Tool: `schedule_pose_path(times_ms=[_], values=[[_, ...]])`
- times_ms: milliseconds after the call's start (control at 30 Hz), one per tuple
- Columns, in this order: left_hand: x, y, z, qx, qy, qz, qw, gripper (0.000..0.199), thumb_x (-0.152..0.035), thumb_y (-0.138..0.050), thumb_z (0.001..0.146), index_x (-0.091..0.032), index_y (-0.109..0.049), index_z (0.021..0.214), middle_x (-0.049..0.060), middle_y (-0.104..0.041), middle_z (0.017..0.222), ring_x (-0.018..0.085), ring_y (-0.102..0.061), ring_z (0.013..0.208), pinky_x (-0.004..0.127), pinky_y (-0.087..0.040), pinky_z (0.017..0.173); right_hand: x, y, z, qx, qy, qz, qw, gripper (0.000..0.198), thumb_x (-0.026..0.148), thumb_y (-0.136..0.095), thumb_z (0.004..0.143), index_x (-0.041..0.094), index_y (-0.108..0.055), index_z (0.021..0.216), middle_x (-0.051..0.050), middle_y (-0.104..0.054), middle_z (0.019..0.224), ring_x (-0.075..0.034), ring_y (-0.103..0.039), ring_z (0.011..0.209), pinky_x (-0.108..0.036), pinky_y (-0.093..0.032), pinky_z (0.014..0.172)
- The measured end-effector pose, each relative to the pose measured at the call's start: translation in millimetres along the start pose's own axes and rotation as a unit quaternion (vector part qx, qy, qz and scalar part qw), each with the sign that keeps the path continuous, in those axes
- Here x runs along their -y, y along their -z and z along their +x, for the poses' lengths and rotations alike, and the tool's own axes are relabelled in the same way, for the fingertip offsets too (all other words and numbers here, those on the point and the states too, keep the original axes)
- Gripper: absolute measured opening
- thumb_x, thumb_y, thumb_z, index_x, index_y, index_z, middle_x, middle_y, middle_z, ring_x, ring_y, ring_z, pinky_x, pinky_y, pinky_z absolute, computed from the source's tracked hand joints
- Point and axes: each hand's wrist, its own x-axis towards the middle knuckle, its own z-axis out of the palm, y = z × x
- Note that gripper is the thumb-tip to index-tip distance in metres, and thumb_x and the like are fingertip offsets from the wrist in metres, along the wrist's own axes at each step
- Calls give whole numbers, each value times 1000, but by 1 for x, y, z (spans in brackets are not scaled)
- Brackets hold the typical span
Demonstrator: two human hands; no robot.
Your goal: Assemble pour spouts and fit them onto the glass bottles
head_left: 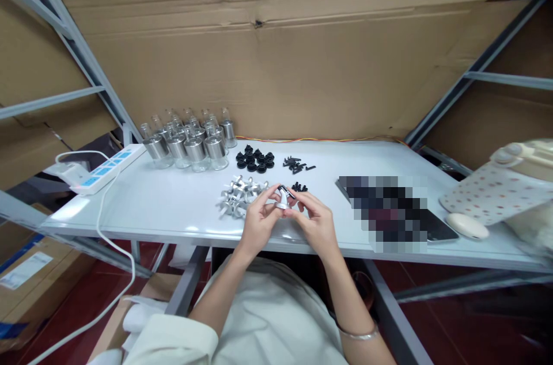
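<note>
Above the table's front edge, my left hand (260, 218) and my right hand (316, 221) are both closed on one small silver spout-like part (283, 202). A slim black piece (286, 190) sits at its top, beside my right fingertips; whether it is fixed there I cannot tell. Just left of my hands lies a pile of similar silver parts (237, 199). Behind them are several round black stoppers (254, 159) and a scatter of thin black strips (296, 165). Small black pieces (299, 187) lie right behind my right fingers, partly hidden.
Several glass bottles with steel sleeves (196, 149) stand at the back left. A white power strip (108, 169) with a cable lies at the left edge. To the right are a dark flat device (438, 227), a white oval object (467, 226) and a dotted jug (484, 189).
</note>
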Motion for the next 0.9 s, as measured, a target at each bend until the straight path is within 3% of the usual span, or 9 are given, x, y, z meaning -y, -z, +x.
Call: schedule_pose_path(times_ms=[467, 567, 700, 800, 900], values=[[0, 0, 0, -7, 2, 6, 1000, 42, -27, -64, 75, -18, -59, 116, 2, -57, 91, 6, -60, 59, 20, -53, 61, 0, 0, -2, -8, 34, -52, 998, 29, 33, -66, 79, 27, -69, 107, -3, -67, 81, -18, -57, 71, -34, -49, 69], [1, 0, -2, 2, -17, 33, 999, 43, -26, -60, 79, -17, -56, 121, 4, -58, 98, 8, -63, 66, 22, -54, 68, -1, -1, -3, -8, 22, -31, 999, 31, 31, -66, 79, 27, -68, 109, -3, -66, 82, -18, -57, 72, -33, -48, 69], [2, 0, -5, 38, -64, 51, 996, 50, -25, -57, 84, -20, -46, 132, 8, -57, 114, 14, -65, 90, 28, -52, 86, -1, -1, -3, -43, -24, 23, 999, 31, 31, -65, 79, 24, -66, 110, -4, -65, 87, -18, -59, 77, -34, -49, 76], [1, 0, -6, 62, -101, 90, 989, 42, -22, -58, 84, -23, -52, 126, 8, -55, 121, 15, -62, 99, 30, -50, 92, -1, -1, -3, -77, -64, 58, 993, 33, 33, -65, 79, 22, -65, 110, -6, -67, 92, -19, -62, 83, -36, -50, 81], [-2, 0, -5, 57, -129, 122, 983, 29, -21, -56, 85, -21, -60, 115, 8, -56, 119, 16, -61, 99, 32, -51, 92, 0, -1, -2, -71, -46, 66, 994, 26, 32, -65, 79, 23, -67, 103, -7, -68, 94, -20, -62, 86, -35, -50, 80]])
